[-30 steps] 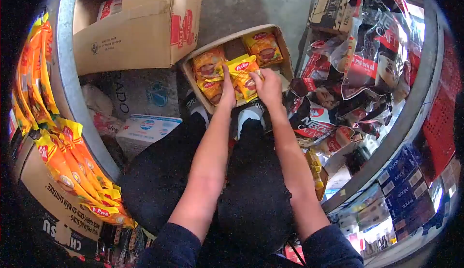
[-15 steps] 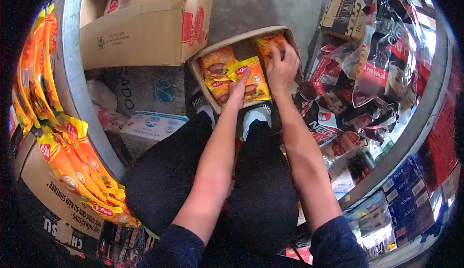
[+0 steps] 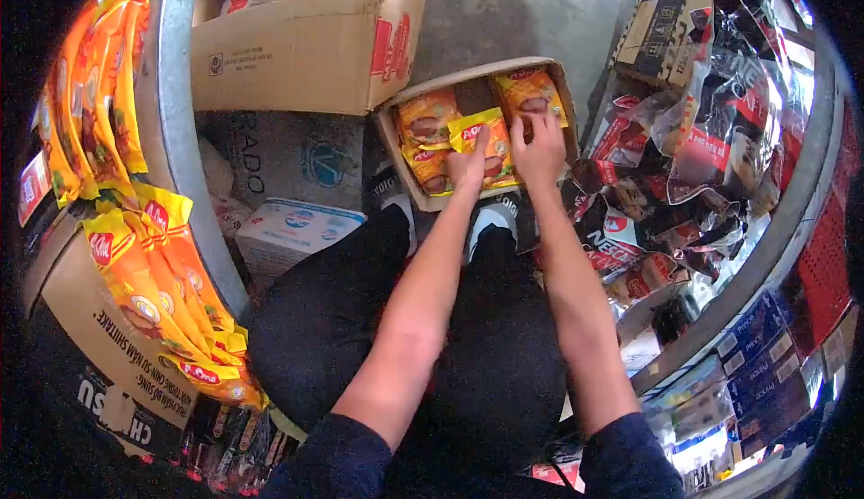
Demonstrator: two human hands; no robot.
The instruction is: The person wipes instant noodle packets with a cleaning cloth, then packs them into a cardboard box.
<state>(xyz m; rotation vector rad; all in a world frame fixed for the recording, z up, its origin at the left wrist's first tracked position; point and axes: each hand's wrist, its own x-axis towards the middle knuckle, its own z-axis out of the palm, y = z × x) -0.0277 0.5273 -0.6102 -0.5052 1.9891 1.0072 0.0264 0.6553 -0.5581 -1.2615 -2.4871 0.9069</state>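
Note:
A shallow open cardboard box between my feet holds several orange and yellow A-One packets. One packet lies on top, in the middle near the front. My left hand grips its lower left side, with the thumb lying over its face. My right hand is at the same packet's right edge, fingers curled and pressed together; their tips are partly hidden. Beyond the right hand lies another A-One packet in the box's far right corner. More packets lie along the left side.
A large open cardboard carton stands at the far left. Hanging A-One packets line the left metal rail. On the right are crumpled Nescafe bags, a dark carton and blue Prince packs.
My right hand has drawn back from the far right packet toward the middle packet's edge, uncovering the far right one. My left hand stays on the middle packet. The whole view has shifted slightly.

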